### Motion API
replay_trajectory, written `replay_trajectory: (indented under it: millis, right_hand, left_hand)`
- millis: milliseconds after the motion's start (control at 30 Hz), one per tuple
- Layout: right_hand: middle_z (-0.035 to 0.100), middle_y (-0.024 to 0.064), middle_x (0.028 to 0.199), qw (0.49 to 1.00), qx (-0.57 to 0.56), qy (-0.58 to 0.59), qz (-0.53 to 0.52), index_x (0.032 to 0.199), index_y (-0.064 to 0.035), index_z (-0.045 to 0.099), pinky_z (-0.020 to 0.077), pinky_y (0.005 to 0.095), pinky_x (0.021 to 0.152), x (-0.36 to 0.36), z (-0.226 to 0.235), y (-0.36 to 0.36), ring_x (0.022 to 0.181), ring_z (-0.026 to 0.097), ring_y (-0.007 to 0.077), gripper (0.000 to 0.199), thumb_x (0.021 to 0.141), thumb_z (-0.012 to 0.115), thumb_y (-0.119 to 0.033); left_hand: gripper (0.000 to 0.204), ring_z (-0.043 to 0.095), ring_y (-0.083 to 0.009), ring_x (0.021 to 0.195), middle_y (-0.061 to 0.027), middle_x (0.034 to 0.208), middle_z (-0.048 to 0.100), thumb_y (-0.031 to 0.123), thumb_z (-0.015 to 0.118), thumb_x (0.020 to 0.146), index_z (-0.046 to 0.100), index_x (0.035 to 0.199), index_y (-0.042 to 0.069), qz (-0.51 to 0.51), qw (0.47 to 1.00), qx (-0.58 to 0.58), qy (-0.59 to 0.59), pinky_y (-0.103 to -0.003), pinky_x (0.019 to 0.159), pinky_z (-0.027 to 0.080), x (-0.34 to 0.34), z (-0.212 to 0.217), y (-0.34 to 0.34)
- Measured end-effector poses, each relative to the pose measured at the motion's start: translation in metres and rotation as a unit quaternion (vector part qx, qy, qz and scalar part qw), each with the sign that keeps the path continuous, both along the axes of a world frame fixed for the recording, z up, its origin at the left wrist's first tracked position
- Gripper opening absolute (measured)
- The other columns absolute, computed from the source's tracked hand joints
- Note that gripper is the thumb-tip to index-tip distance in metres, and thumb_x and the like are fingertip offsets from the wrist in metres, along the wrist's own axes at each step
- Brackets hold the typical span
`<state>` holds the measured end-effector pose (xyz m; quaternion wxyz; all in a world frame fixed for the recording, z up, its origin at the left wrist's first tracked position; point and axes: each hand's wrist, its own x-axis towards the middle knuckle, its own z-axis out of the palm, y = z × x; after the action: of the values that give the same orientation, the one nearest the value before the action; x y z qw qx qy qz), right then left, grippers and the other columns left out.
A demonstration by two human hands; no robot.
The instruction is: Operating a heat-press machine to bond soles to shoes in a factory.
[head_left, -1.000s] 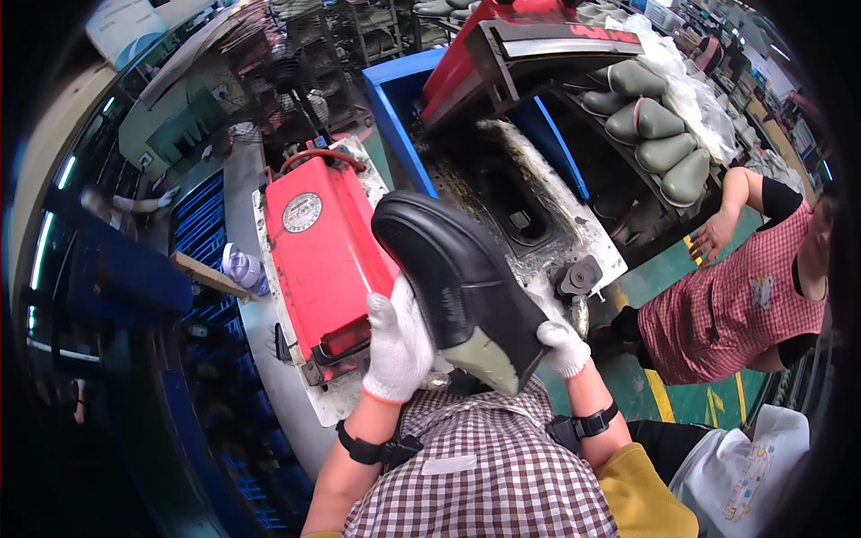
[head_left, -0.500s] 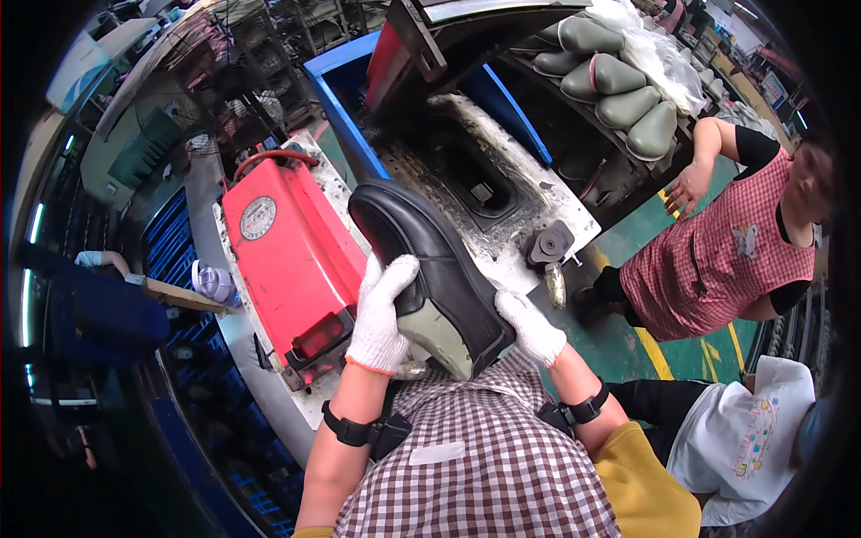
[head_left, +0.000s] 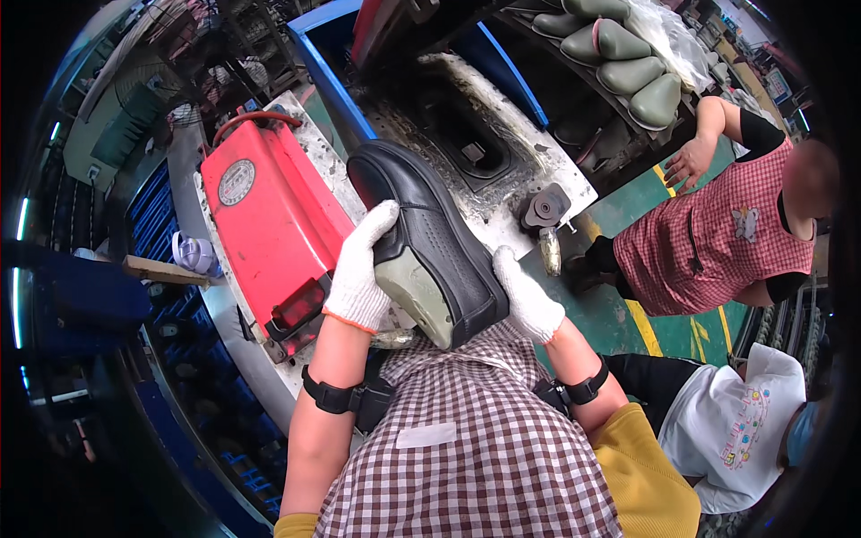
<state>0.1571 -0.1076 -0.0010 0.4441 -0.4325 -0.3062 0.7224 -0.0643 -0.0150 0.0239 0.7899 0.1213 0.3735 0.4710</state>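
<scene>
A black leather shoe (head_left: pixel 435 224) is held between my two gloved hands, its toe pointing away and to the left. A grey-green shoe last (head_left: pixel 414 291) fills its opening and shows at the heel end. My left hand (head_left: pixel 363 269), in a white knit glove, is closed on the shoe's left side, its thumb along the upper. On the other side, my right hand (head_left: pixel 531 300) presses the sole edge near the heel with its fingers together. Some fingers of both hands are hidden behind the shoe.
Beyond the shoe, a machine bed (head_left: pixel 529 170) has a dark shoe-shaped recess. A red machine cover (head_left: pixel 278 215) lies left, and a dark round knob (head_left: pixel 544 208) stands right. Several grey-green lasts (head_left: pixel 632 76) fill a rack. A person in a red checked apron (head_left: pixel 717 233) stands right.
The shoe and both hands have moved slightly up and left in the picture, with the shoe tilted a little. The surroundings have shifted as well. Both hands keep their hold.
</scene>
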Motion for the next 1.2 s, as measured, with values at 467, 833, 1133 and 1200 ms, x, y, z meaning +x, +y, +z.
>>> replay_trajectory:
  millis: [467,833,1133,1200]
  right_hand:
    - [0.049,0.013,0.164,0.998,0.038,-0.028,0.037,0.163,0.0013,0.042,0.0343,0.0366,0.127,-0.035,0.026,0.012,0.149,0.047,0.0214,0.061,0.117,0.045,-0.038]
    - [0.056,0.0246,0.151,0.868,0.239,-0.18,0.396,0.165,0.0059,0.032,0.0402,0.0362,0.118,-0.166,0.08,0.025,0.14,0.056,0.0274,0.076,0.101,0.06,-0.023]
    - [0.067,0.0197,0.133,0.673,0.52,-0.501,0.159,0.138,-0.0038,0.069,0.0423,0.0517,0.115,-0.163,-0.035,0.008,0.13,0.059,0.0418,0.045,0.105,0.062,-0.034]
    - [0.066,0.0184,0.134,0.66,0.521,-0.52,0.153,0.141,-0.0054,0.067,0.0439,0.0501,0.114,-0.162,-0.061,-0.007,0.13,0.059,0.0402,0.045,0.101,0.067,-0.027]
  left_hand:
    - [0.023,0.075,-0.0241,0.104,-0.0091,0.113,0.076,0.016,0.066,0.104,0.068,0.125,0.006,0.067,0.996,0.047,-0.048,-0.042,0.099,0.06,-0.041,0.004,-0.016]
    - [0.087,0.059,-0.0344,0.14,-0.0192,0.156,0.056,0.031,0.077,0.086,0.043,0.161,0.002,0.259,0.952,0.131,-0.095,-0.054,0.119,0.05,-0.169,-0.013,-0.17]
    - [0.049,0.072,-0.0298,0.117,-0.0125,0.129,0.071,0.012,0.067,0.088,0.062,0.137,0.003,0.579,0.798,-0.141,0.093,-0.045,0.107,0.059,-0.259,-0.123,-0.338]
    - [0.04,0.072,-0.024,0.103,-0.0066,0.112,0.07,0.01,0.072,0.086,0.065,0.125,0.005,0.612,0.756,-0.185,0.142,-0.04,0.096,0.06,-0.288,-0.179,-0.377]
